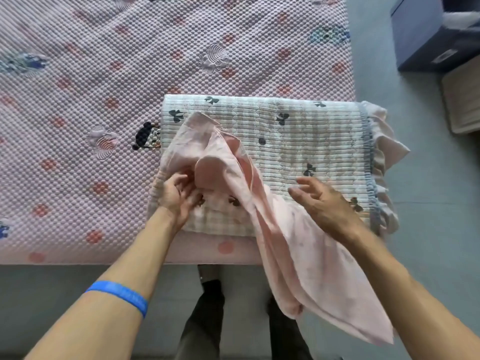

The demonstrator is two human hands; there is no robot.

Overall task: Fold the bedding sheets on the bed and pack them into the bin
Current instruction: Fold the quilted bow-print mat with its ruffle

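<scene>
So the folded quilted sheet (272, 152) sits on the near corner of the bed (91, 87), frill hanging over the edge at 3 o'clock. The left hand (179, 197) pinches a bunched bit of the loose pink sheet (298, 250), probably hunting for a corner to start the fold. The right hand (322, 201) hovers with fingers spread, gripping nothing. The dark bin (426, 45) waits on the floor at 1 o'clock.
</scene>
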